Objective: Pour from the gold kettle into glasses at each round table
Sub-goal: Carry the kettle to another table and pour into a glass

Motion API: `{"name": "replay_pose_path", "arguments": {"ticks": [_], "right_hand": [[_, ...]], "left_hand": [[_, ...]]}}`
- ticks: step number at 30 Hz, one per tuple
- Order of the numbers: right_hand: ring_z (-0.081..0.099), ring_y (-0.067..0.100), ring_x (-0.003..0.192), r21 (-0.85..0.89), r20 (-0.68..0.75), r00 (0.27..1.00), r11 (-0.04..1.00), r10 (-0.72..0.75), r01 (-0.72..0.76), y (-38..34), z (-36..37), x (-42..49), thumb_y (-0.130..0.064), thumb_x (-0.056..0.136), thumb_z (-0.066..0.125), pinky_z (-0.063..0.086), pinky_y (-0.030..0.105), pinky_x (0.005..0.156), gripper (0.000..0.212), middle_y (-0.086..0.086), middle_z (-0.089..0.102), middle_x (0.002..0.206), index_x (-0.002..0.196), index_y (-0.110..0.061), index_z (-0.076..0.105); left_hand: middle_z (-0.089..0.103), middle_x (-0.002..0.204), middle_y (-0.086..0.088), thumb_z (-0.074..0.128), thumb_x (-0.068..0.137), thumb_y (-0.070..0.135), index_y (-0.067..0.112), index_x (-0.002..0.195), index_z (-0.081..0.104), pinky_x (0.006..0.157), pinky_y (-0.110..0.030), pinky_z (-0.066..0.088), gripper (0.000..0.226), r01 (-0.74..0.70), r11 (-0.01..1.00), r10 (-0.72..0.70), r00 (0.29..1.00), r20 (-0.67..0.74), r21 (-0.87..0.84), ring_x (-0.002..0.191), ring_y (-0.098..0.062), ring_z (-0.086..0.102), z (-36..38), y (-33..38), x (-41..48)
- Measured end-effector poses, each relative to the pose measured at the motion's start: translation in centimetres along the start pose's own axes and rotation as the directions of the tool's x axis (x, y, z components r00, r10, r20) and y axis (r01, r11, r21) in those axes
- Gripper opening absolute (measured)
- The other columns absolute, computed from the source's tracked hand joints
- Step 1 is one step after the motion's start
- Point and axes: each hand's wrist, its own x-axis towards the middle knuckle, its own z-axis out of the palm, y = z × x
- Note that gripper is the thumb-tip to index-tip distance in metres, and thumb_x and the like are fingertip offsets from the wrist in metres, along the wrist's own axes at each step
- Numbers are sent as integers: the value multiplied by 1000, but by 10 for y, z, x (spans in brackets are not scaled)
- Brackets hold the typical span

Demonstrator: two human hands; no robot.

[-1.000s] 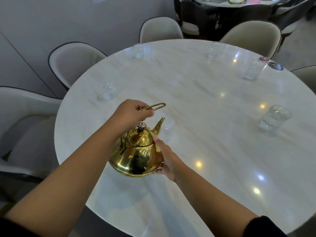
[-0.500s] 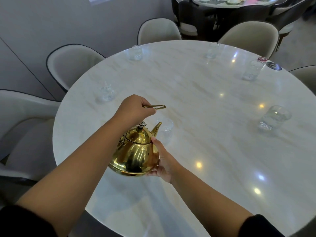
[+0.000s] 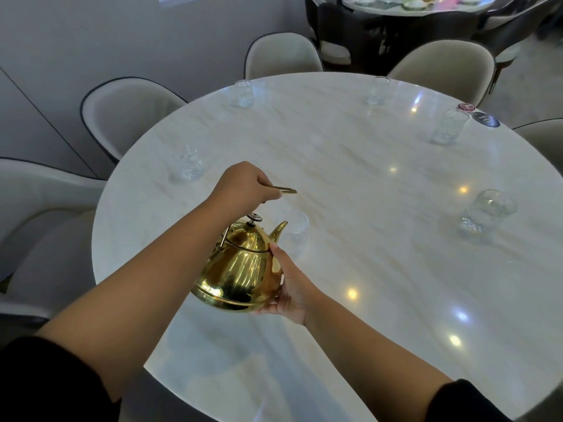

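Note:
A shiny gold kettle (image 3: 240,269) hangs tilted above the near left part of the round marble table (image 3: 350,184). My left hand (image 3: 243,187) grips its thin wire handle from above. Against the kettle's lower right side rests my right hand (image 3: 289,287), cupping the base. The spout points at a clear glass (image 3: 294,231) standing just beyond it. Several other clear glasses stand around the rim, among them a left glass (image 3: 187,166) and a right glass (image 3: 487,211).
Cream upholstered chairs (image 3: 128,114) ring the table at left, back and right. Two small round coasters (image 3: 484,118) lie at the far right edge. A second table with dishes (image 3: 417,3) stands behind dark chairs.
My left hand has lifted the handle a little higher and the kettle has tipped further toward the glass. My right hand stays on the kettle's side.

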Motion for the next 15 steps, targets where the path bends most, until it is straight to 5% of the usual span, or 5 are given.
{"name": "replay_pose_path", "arguments": {"ticks": [15], "right_hand": [[61,40,112,43,1,1000,999,-6,6,-2,3,2,-60,86,59,49,58,95,38,16,64,105,98,-24,52]], "left_hand": [[53,61,5,69,84,29,7,100,75,51,-21,37,28,-12,991,14,1000,-9,132,59,-10,49,1,5,12]]}}
